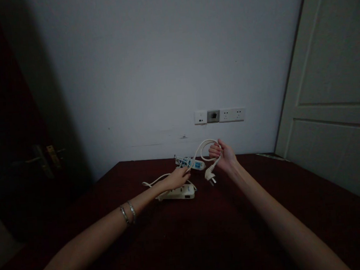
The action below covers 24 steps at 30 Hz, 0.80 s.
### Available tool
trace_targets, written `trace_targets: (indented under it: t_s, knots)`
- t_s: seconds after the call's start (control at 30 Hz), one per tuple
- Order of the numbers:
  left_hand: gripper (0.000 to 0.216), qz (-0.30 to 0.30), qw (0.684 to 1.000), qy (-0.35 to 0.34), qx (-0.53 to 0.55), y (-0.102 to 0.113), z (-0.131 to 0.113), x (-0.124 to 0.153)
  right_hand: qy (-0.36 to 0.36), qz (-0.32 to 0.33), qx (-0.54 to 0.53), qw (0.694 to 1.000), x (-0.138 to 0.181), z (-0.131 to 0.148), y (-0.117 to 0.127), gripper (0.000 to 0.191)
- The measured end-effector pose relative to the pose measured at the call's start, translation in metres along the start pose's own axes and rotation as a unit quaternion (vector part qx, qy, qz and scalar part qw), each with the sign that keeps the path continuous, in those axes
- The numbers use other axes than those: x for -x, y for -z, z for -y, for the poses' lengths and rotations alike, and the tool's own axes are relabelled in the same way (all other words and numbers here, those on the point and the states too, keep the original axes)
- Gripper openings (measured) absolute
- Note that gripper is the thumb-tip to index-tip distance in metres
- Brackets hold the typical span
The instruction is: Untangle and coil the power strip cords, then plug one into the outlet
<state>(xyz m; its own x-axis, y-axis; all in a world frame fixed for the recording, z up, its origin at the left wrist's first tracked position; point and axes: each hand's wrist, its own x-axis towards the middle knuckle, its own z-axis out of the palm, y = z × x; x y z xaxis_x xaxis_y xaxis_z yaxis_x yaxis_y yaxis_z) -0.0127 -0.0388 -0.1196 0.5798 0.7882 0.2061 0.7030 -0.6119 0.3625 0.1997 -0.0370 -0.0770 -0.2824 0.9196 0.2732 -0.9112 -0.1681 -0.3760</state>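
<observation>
My right hand (223,154) is closed around a looped white power cord (200,146), raised above the table. From that hand the cord's three-pin plug (210,176) hangs down. My left hand (179,178) is closed on the same cord, just above a white power strip (184,192) lying on the table, and partly covers the strip. Behind my left hand lies a second power strip (197,164) with blue socket faces, its own cord bundled over its left end.
The dark red table (206,232) reaches back to a pale wall. Wall sockets (231,114) and a grey outlet (213,116) sit above the table's back edge. A white panelled door (334,110) stands at the right; a dark door with a handle (43,161) is at the left.
</observation>
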Motion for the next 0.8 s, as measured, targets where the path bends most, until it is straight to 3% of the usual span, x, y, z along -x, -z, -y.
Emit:
trace_targets:
  t_s: [0.07,0.17,0.23,0.3,0.4,0.47,0.63,0.8]
  knots:
    - [0.025,0.005,0.989,0.048,0.137,0.000,0.013,0.004,0.011,0.001,-0.003,1.000,0.002,0.008,-0.002,0.035]
    - [0.032,0.051,0.950,0.085,0.297,0.002,0.033,0.013,0.042,-0.002,-0.018,0.999,0.005,0.021,-0.005,0.035]
    - [0.036,0.042,0.936,0.083,0.339,0.005,0.043,0.020,0.059,-0.012,-0.026,0.998,0.006,0.028,-0.005,0.035]
    - [0.038,-0.009,0.938,0.080,0.338,0.011,0.049,0.025,0.073,-0.029,-0.026,0.997,0.006,0.033,-0.004,0.035]
    - [0.036,-0.094,0.958,0.046,0.267,0.026,0.051,0.028,0.071,-0.076,0.017,0.994,0.005,0.034,-0.002,0.033]
    - [0.035,-0.098,0.978,0.011,0.184,0.036,0.048,0.028,0.046,-0.110,0.067,0.991,0.003,0.032,-0.001,0.031]
    - [0.032,0.026,0.998,-0.026,-0.045,0.051,0.039,0.023,-0.003,-0.131,0.129,0.983,-0.004,0.020,0.001,0.028]
    - [0.021,0.190,0.962,-0.068,-0.183,0.047,0.012,0.018,-0.056,-0.135,0.189,0.971,-0.007,0.001,0.003,0.025]
